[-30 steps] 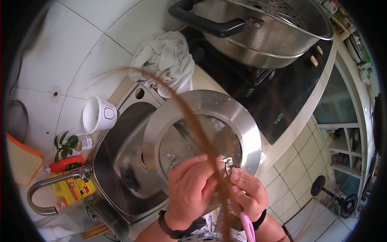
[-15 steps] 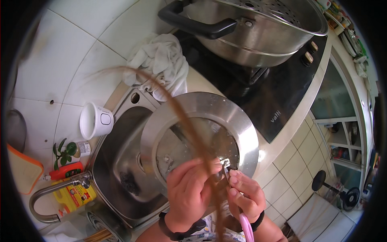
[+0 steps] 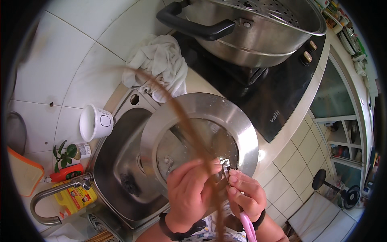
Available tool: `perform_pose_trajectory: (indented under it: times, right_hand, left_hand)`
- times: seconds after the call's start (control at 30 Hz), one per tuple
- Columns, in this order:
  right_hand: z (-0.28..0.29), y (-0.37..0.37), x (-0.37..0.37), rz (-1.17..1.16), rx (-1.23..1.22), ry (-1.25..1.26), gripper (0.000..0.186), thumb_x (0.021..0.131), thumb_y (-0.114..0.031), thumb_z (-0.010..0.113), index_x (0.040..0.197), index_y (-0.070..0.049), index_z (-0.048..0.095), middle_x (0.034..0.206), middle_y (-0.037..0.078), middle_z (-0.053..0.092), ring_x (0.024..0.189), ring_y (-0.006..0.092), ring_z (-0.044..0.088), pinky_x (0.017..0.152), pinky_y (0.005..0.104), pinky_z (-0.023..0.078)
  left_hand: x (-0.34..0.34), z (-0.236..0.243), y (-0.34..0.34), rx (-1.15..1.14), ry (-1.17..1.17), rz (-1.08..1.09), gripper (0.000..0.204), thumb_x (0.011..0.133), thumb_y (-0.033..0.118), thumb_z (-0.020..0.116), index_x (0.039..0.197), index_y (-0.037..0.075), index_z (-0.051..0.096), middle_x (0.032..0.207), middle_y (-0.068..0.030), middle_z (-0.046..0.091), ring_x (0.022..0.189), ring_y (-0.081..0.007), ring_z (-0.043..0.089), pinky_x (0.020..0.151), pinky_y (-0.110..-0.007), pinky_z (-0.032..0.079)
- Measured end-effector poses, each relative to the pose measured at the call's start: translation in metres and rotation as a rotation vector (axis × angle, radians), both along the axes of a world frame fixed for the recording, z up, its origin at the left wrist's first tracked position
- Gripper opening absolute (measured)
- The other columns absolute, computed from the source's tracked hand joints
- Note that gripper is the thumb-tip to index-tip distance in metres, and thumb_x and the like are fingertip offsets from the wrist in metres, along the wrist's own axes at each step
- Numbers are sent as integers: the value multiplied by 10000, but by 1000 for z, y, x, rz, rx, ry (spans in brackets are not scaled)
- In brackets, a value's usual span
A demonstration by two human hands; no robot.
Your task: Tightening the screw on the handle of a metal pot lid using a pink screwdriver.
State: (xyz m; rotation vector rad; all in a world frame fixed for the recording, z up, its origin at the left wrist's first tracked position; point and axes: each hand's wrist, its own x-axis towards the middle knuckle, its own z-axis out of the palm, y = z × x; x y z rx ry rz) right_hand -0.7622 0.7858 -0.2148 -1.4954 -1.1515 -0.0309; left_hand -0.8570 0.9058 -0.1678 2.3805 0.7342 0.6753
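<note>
My right hand (image 3: 248,195) is closed round a pink-handled metal tool (image 3: 246,224), whose narrow end meets a small metal fitting (image 3: 224,162) on a round lid with a glass centre and wide steel rim (image 3: 197,103). My left hand (image 3: 189,189) is closed at the fitting's left side; what its fingertips grip is hidden. The lid lies tilted over the right part of a steel sink (image 3: 125,169). A blurred brown strand, perhaps hair, crosses the view in front of the lid and fingers.
A large steamer pot (image 3: 254,44) stands on a black hob (image 3: 286,92), beside a crumpled white cloth (image 3: 155,64). Left are a white tub (image 3: 96,122), small plant (image 3: 64,153), red bottle (image 3: 66,173), yellow jug (image 3: 74,197) and curved tap (image 3: 42,193). Open shelving (image 3: 342,137) is right.
The whole view has shifted slightly, with the pot and lid sitting a little further left in it. Both hands stay at the fitting, with only slight movement.
</note>
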Motion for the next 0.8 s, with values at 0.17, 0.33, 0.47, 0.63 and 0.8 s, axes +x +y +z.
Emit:
perform_pose_trajectory:
  times: [0.17, 0.33, 0.47, 0.63, 0.8]
  right_hand:
    - [19, -11, -5, -105, -82, 348, 235, 796, 131, 735, 857, -11, 557, 951, 156, 658, 955, 316, 730, 849, 426, 613]
    - [39, -15, 31, -39, -60, 924, 233, 849, 97, 726, 923, 21, 519, 925, 172, 675, 963, 313, 729, 834, 381, 624]
    - [47, -12, 63, 187, -180, 1054, 196, 877, 16, 741, 921, 38, 551, 894, 168, 702, 941, 267, 733, 813, 344, 616]
    - [49, 0, 65, 312, -371, 1032, 218, 871, -49, 775, 949, 24, 585, 904, 131, 727, 877, 179, 717, 774, 269, 565]
    - [50, 13, 53, 411, -482, 978, 165, 856, -32, 773, 908, 13, 622, 913, 95, 739, 850, 127, 692, 760, 245, 534]
  left_hand:
    - [2, 3, -1, -6, 12, -1, 302, 745, 23, 798, 1004, 91, 659, 1015, -31, 757, 978, -250, 639, 901, -344, 486]
    - [7, 11, -6, -36, 26, 54, 364, 692, 15, 833, 1001, 89, 655, 998, -26, 750, 961, -262, 645, 898, -372, 485]
    - [-16, 10, -2, -8, 26, 51, 337, 718, 15, 817, 1006, 82, 654, 998, -32, 751, 969, -256, 646, 956, -415, 487]
    - [-38, 11, -6, -78, 33, -6, 296, 784, 7, 771, 1057, 73, 676, 1017, -22, 749, 982, -238, 655, 1064, -466, 450]
    - [-48, 8, -12, -171, 24, 56, 248, 838, -7, 715, 1077, 44, 675, 1011, -38, 765, 1034, -234, 662, 1085, -466, 429]
